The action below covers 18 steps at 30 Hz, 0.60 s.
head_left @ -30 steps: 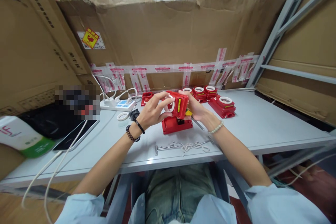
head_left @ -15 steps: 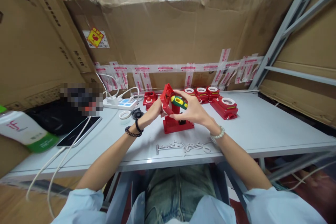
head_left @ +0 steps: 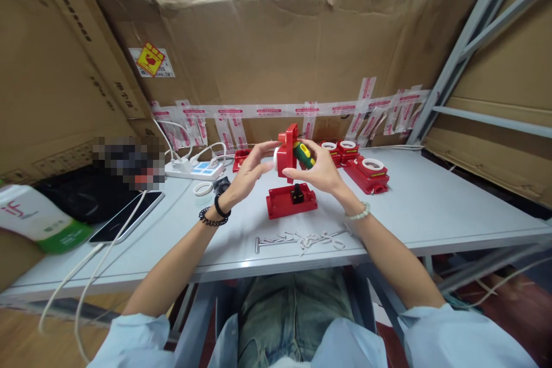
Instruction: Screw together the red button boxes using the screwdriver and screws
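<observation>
Above the table, a red plastic housing cover (head_left: 285,160) stands on edge with a white ring (head_left: 275,158) facing left. My left hand (head_left: 252,172) is closed on the ring side, thumb and fingers gripping it. A screwdriver with a green and yellow handle (head_left: 304,155) rests in my right hand (head_left: 323,169), whose fingertips also touch the cover's right side. The screwdriver's tip is hidden. Below lies an open red base box (head_left: 282,202) with a black switch block (head_left: 297,194) inside. Near the front edge are several loose screws (head_left: 282,238) and small white pieces (head_left: 317,240).
Several red housings with white rings (head_left: 366,175) stand at the right back. A loose white ring (head_left: 202,188), a black part (head_left: 222,185), a power strip (head_left: 196,170), a phone (head_left: 127,217) and a white-green bottle (head_left: 41,221) lie left. Cardboard (head_left: 259,52) walls the back.
The cover has turned from tilted to upright on edge and risen clear of the base box. My left hand has shifted to its white ring side; the screwdriver stays in my right hand.
</observation>
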{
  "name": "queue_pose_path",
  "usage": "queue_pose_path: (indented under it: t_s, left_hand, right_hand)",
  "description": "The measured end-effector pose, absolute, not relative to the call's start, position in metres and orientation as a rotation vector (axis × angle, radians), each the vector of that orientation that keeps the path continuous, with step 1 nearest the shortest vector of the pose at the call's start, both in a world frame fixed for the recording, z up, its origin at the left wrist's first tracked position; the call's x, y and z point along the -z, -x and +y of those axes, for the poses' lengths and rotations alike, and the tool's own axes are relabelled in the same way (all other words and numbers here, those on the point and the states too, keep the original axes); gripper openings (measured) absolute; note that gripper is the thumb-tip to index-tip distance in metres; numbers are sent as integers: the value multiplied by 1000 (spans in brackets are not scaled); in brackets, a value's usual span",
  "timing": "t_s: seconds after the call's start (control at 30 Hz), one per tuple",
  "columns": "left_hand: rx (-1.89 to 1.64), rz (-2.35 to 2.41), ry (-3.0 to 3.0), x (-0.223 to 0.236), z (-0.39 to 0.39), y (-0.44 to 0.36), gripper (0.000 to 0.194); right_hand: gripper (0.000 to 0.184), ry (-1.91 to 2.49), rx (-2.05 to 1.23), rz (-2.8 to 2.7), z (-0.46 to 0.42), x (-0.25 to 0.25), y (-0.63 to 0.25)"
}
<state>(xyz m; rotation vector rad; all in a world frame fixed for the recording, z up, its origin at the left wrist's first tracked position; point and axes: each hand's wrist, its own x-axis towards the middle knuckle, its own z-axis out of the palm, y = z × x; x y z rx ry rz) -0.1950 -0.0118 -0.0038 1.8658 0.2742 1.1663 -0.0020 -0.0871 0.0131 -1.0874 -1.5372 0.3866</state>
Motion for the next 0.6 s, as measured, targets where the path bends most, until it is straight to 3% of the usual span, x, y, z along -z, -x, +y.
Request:
queue_pose_path:
  t_s: [0.17,0.3,0.47,0.6]
  left_hand:
    - [-1017,275,-1970,1,-18,195,49]
    - [-915,440,-2004,-2,-18,198,35]
    - [-1001,519,-1985,4,-11,201,49]
    - [-1164,425,-1962,3,-16,198,32]
  right_hand:
    - [57,1067,-476,-1519,-90,-15,3]
    - [58,1013,-493,-1522,-90,-16,1]
    - [63,1039,-493,-1496,-89,-16,2]
    - [64,1054,-502,-1516,-87,-12,4]
